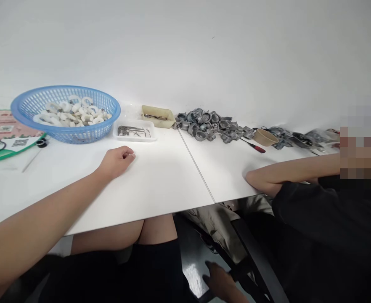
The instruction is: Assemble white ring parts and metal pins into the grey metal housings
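My left hand [117, 162] rests on the white table [160, 181] with its fingers curled in, and nothing shows in it. Just beyond it lies a clear plastic tray [154, 134] of thin metal pieces [133, 131]. A blue basket [65, 135] holding white curved parts [75, 111] stands behind it to the left. Below the table edge, by a dark chair frame [258, 256], hangs my right hand [218, 280]. Its fingers are apart and no object is seen in it.
Beyond the tray are a yellowish box [162, 115] and a pile of grey metal parts [206, 124]. A red-handled screwdriver [258, 148] lies near a brown paper bowl [265, 137]. At right, a seated person's forearm [299, 168] rests on the table. A green-edged sheet [10, 145] lies far left.
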Demonstrator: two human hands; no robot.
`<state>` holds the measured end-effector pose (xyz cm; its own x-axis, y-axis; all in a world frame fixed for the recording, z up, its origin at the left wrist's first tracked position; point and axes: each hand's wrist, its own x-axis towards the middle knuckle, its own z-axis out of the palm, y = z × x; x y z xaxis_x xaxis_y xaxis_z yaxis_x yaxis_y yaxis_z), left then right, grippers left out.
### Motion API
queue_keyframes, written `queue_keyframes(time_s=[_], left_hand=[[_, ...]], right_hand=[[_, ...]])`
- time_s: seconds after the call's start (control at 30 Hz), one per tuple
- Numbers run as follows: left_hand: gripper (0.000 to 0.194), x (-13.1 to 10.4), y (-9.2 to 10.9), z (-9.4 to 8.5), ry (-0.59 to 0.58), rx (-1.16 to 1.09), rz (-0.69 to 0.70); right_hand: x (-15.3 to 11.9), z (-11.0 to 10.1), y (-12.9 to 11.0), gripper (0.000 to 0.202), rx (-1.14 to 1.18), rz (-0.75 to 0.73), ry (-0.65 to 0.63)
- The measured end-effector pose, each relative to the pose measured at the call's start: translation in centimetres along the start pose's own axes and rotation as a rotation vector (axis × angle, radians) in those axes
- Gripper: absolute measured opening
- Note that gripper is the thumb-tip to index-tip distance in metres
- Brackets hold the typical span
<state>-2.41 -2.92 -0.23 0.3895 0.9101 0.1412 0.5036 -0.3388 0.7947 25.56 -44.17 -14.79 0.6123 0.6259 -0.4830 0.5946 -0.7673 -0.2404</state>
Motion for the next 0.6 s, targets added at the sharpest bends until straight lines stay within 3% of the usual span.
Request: queue_keyframes(time_s=[0.13, 0.2, 0.23, 0.3, 0.4, 0.47, 0.6], left_hand=[[0.025, 0.0, 0.0, -0.1, -0.002, 0.009, -0.004], [0.025, 0.1, 0.0, -0.2, -0.001, 0.009, -0.004], [0.025, 0.1, -0.1, -0.1, 0.0, 0.007, 0.0], [0.026, 0.2, -0.2, -0.1, 0.004, 0.004, 0.012], [0.026, 0.3, -0.3, 0.1, 0.004, 0.015, 0.049], [0.025, 0.5, -0.2, 0.3, -0.001, 0.022, 0.064], [0.024, 0.8, 0.1, 0.5, -0.003, 0.015, 0.081]], right_hand=[[0.8, -2.1, -2.5, 0.065, 0.07, 0.0, -0.311], [1.0, -3.2, -3.8, 0.063, 0.264, 0.004, -0.506], [1.2, -3.7, -4.5, 0.064, 0.388, -0.001, -0.544], [2.0, -4.3, -5.7, 0.071, 0.553, -0.026, -0.422], [3.8, -3.9, -7.9, 0.073, 0.469, -0.04, -0.054], [5.0, -2.7, -10.0, 0.071, 0.42, -0.09, 0.054], [6.5, 0.2, -15.7, 0.047, 0.236, -0.446, 0.21]])
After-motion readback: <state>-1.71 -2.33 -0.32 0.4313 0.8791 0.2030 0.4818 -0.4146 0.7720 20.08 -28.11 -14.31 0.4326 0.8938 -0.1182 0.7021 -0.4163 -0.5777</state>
